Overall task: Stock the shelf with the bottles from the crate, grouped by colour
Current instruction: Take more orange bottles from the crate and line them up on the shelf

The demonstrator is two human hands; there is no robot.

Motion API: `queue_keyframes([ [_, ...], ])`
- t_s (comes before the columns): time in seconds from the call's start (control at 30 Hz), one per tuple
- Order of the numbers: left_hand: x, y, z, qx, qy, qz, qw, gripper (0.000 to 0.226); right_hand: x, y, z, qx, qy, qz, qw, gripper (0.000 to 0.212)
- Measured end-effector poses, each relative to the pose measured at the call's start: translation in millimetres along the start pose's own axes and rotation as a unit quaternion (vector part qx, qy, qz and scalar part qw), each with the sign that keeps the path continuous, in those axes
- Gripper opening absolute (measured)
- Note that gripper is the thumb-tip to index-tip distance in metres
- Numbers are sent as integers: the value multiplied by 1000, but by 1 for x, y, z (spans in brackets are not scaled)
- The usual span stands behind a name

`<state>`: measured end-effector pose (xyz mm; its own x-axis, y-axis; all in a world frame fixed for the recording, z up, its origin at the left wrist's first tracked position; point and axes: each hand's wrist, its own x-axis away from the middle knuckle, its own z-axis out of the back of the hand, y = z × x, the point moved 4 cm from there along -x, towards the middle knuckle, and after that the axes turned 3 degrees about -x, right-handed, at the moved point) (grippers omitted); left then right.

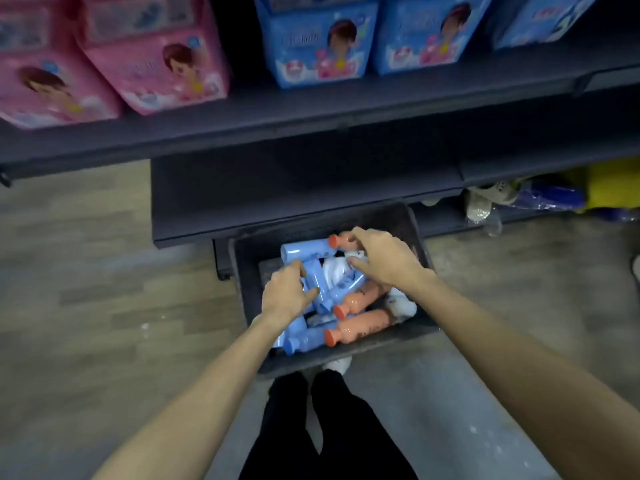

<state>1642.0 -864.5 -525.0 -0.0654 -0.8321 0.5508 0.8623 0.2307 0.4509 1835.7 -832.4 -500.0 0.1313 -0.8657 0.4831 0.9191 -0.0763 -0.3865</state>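
Both hands reach into a dark crate (pixel 242 282) of bottles on the floor, its far rim tucked under the lowest shelf (pixel 311 202).

Left hand (pixel 287 296) curls round a blue bottle (pixel 317 289); right hand (pixel 384 258), fingers bent, hovers over an orange-capped bottle (pixel 337 240), grip unclear. Blue, orange and white bottles lie jumbled. Bare floor (pixel 86 289) flanks the crate.
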Motion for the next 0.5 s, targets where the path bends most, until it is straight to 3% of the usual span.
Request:
queue_keyframes([
  [0.3,-42,-65,-126,-2,-107,43,993,34,-7,113,-142,-9,-115,-108,987,50],
  [0.5,-78,-80,-177,22,-123,60,990,32,-44,128,-197,45,-133,-51,989,53],
])
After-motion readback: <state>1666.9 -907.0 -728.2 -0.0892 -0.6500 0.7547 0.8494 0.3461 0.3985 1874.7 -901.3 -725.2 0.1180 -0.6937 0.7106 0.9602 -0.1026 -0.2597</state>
